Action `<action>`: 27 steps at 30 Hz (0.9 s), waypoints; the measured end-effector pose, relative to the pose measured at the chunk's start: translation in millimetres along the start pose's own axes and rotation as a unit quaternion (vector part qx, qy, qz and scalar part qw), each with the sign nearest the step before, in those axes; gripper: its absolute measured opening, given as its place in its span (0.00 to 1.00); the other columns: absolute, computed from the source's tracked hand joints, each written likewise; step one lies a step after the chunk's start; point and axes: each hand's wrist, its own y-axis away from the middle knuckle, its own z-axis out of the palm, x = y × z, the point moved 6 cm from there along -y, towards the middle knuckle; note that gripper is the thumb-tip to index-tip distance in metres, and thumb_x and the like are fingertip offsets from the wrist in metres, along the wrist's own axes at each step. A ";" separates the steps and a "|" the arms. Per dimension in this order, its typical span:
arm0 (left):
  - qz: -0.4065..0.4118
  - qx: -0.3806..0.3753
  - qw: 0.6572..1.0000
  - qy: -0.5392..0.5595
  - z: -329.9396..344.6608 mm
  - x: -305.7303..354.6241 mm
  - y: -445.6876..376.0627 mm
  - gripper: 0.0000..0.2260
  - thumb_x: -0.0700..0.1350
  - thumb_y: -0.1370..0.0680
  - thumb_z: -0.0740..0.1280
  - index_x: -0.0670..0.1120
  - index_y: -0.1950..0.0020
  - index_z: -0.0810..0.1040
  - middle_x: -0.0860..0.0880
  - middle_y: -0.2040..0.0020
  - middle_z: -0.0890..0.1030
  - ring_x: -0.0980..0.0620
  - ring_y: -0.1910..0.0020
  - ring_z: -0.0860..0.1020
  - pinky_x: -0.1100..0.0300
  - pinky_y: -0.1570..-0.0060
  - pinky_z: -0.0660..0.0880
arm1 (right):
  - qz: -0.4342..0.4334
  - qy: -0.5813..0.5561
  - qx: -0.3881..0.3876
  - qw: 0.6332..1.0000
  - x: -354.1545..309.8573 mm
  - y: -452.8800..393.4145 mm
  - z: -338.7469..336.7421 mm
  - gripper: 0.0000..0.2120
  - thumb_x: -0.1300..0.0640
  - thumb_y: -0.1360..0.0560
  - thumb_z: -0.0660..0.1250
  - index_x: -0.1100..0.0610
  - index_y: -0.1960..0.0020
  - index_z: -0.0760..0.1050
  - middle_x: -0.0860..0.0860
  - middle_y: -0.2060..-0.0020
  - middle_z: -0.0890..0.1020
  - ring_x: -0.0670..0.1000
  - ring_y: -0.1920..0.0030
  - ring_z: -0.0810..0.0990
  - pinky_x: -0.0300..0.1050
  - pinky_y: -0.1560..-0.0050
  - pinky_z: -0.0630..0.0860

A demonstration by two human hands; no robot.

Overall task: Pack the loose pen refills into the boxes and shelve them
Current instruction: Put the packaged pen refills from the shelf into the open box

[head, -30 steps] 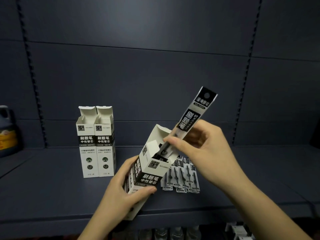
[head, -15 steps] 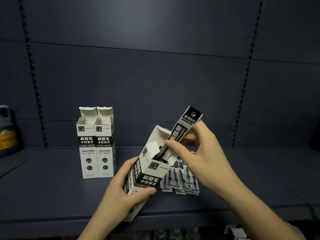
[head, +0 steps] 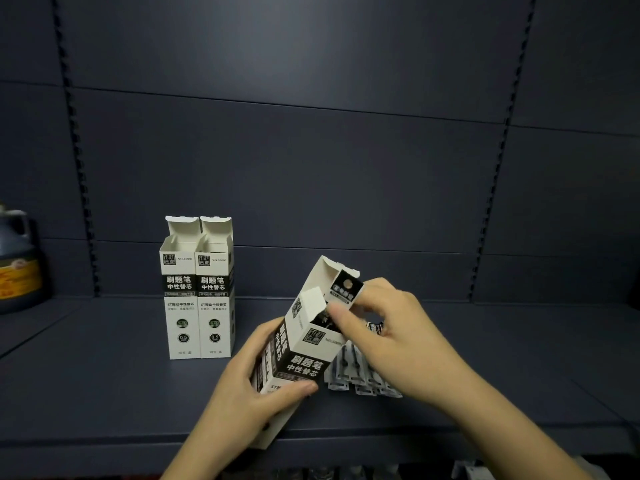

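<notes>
Head view: hands (head: pixel 391 344) at tilted box (head: pixel 304 344) mouth.

The refill (head: pixel 346 289) shows only its black top; the rest sits hidden inside the tilted box (head: pixel 304 344). The left hand (head: pixel 256 393) covers the box's lower part, and the right hand (head: pixel 388 337) hides much of the loose refills (head: pixel 356 375) behind it. The jug (head: pixel 15 261) is cut off by the left edge, its label blurred. Items under the shelf (head: pixel 104 393) are cut off at the bottom edge and too dark to tell
</notes>
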 end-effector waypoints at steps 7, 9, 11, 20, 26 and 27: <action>0.001 0.000 1.000 0.005 0.7 -2.6 -2.6 0.27 0.53 0.38 0.77 0.70 0.42 0.75 0.58 0.42 0.83 0.60 0.43 0.81 0.67 0.44 0.76 | -0.024 0.070 -0.121 0.990 -4.9 -5.1 5.6 0.20 0.54 0.18 0.56 0.64 0.64 0.71 0.50 0.60 0.75 0.46 0.46 0.68 0.39 0.46 0.68; 0.002 0.003 1.000 0.003 0.2 -2.5 -3.2 0.27 0.53 0.38 0.77 0.70 0.42 0.75 0.59 0.42 0.83 0.61 0.43 0.81 0.68 0.45 0.76 | -0.021 0.044 -0.128 0.991 -7.3 -5.5 2.4 0.20 0.55 0.16 0.53 0.62 0.64 0.66 0.49 0.63 0.72 0.46 0.49 0.68 0.39 0.48 0.67; 0.005 0.004 1.000 0.002 -0.6 -1.9 -3.3 0.27 0.53 0.38 0.77 0.70 0.43 0.75 0.60 0.43 0.83 0.61 0.43 0.81 0.71 0.46 0.75 | -0.027 0.037 -0.112 0.993 -7.9 -6.4 -0.5 0.20 0.54 0.16 0.50 0.63 0.63 0.63 0.52 0.63 0.71 0.46 0.51 0.69 0.39 0.51 0.68; 0.005 0.004 1.000 0.009 -1.6 -2.9 -2.5 0.27 0.53 0.39 0.77 0.71 0.43 0.75 0.60 0.42 0.83 0.62 0.43 0.81 0.71 0.45 0.75 | -0.057 -0.058 0.025 0.996 -7.5 -12.8 -12.8 0.07 0.63 0.27 0.74 0.52 0.53 0.84 0.43 0.57 0.84 0.42 0.54 0.83 0.35 0.49 0.77; 0.007 0.011 1.000 0.007 -2.8 -3.5 -2.2 0.27 0.53 0.39 0.77 0.70 0.43 0.75 0.60 0.43 0.83 0.61 0.43 0.81 0.70 0.45 0.75 | -0.074 -0.017 0.029 0.997 -13.6 -12.4 -11.1 0.04 0.61 0.32 0.78 0.55 0.61 0.84 0.44 0.63 0.84 0.42 0.60 0.83 0.32 0.55 0.76; 0.006 0.011 1.000 0.008 -2.7 -3.3 -2.1 0.27 0.53 0.39 0.77 0.70 0.43 0.75 0.60 0.44 0.83 0.61 0.44 0.81 0.70 0.45 0.75 | -0.078 -0.007 0.027 0.997 -14.9 -12.5 -9.4 0.04 0.61 0.32 0.78 0.55 0.62 0.84 0.45 0.63 0.85 0.42 0.61 0.82 0.31 0.56 0.76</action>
